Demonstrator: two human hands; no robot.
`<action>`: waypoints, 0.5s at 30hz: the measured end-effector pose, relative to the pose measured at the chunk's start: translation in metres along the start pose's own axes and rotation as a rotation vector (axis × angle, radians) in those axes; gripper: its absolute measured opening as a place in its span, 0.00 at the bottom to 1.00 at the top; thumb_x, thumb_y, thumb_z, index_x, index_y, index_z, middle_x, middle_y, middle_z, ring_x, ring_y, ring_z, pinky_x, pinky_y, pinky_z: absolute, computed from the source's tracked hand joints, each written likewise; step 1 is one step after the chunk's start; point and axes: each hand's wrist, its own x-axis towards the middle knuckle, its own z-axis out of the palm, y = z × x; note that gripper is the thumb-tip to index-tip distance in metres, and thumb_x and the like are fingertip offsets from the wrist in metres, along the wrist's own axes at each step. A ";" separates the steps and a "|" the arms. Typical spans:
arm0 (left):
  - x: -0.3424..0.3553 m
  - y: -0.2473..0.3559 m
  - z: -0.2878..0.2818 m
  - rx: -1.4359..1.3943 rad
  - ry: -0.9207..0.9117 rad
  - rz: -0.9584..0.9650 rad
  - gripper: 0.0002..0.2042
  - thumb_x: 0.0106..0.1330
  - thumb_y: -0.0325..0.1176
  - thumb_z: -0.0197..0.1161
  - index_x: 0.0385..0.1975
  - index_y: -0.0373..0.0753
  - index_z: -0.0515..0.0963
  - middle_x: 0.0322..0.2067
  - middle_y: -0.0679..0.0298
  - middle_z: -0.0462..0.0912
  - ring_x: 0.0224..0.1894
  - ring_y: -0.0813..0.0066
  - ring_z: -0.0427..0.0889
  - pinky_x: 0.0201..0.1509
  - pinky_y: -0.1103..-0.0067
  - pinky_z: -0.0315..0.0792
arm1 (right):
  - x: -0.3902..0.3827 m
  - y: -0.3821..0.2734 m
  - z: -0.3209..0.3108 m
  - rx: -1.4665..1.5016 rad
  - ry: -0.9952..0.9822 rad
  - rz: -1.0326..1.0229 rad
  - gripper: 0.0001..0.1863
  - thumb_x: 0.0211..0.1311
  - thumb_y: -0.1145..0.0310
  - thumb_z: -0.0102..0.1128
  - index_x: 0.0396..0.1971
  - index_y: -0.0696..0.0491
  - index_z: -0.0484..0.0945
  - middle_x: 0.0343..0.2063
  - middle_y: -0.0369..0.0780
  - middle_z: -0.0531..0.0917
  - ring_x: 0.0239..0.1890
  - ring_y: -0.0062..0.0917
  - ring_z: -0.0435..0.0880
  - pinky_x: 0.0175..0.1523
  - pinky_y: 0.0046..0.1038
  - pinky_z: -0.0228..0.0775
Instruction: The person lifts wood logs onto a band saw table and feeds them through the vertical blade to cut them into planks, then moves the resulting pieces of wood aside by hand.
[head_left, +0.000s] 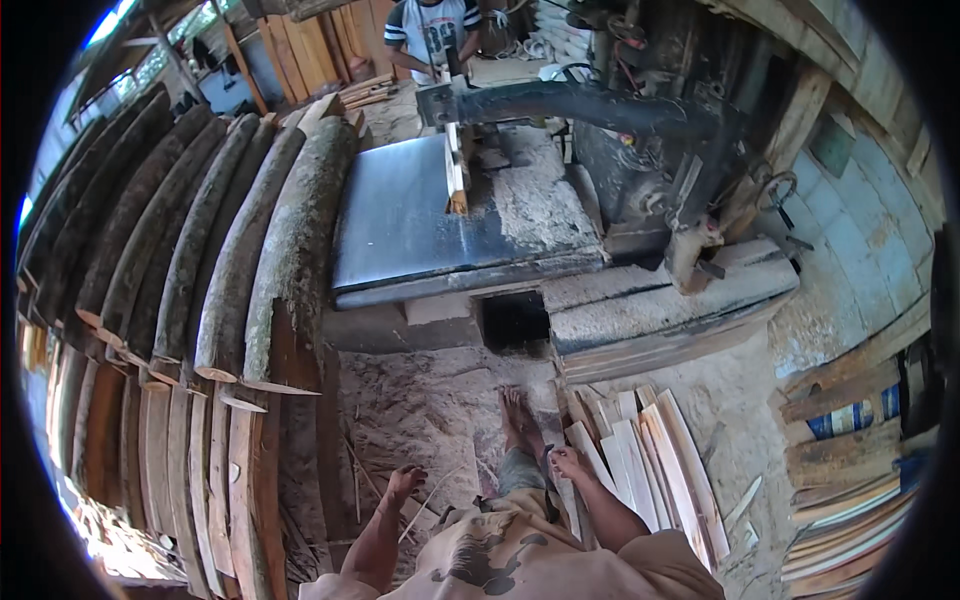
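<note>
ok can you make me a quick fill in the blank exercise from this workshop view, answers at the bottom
1. The bark-covered logs are stacked to the ____ of the person's left hand.
2. The pale boards lie to the ____ of the person's right hand.
3. The loose, powdery wood waste on the metal table is called ____.
4. The other person is beyond the table's ____ end, not its near one.

Missing words: left; right; sawdust; far.
</note>
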 end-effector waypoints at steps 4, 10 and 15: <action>0.044 0.105 0.038 -0.100 -0.053 0.032 0.24 0.62 0.49 0.52 0.53 0.39 0.67 0.43 0.60 0.78 0.44 0.67 0.75 0.45 0.71 0.67 | 0.066 -0.153 -0.024 0.188 -0.208 -0.134 0.21 0.57 0.53 0.54 0.45 0.50 0.72 0.28 0.34 0.79 0.27 0.17 0.79 0.26 0.21 0.69; 0.095 0.292 0.078 -0.232 -0.132 0.239 0.29 0.61 0.53 0.52 0.57 0.41 0.62 0.45 0.60 0.76 0.47 0.68 0.74 0.48 0.70 0.66 | 0.106 -0.387 -0.069 0.222 -0.219 -0.302 0.31 0.57 0.44 0.50 0.54 0.50 0.63 0.44 0.39 0.75 0.41 0.25 0.77 0.41 0.29 0.70; 0.099 0.355 0.097 -0.291 -0.271 0.353 0.35 0.60 0.53 0.54 0.63 0.42 0.52 0.51 0.59 0.71 0.50 0.67 0.71 0.50 0.70 0.65 | 0.091 -0.426 -0.069 0.325 -0.428 -0.191 0.38 0.56 0.42 0.50 0.61 0.44 0.51 0.57 0.41 0.63 0.56 0.37 0.66 0.53 0.45 0.64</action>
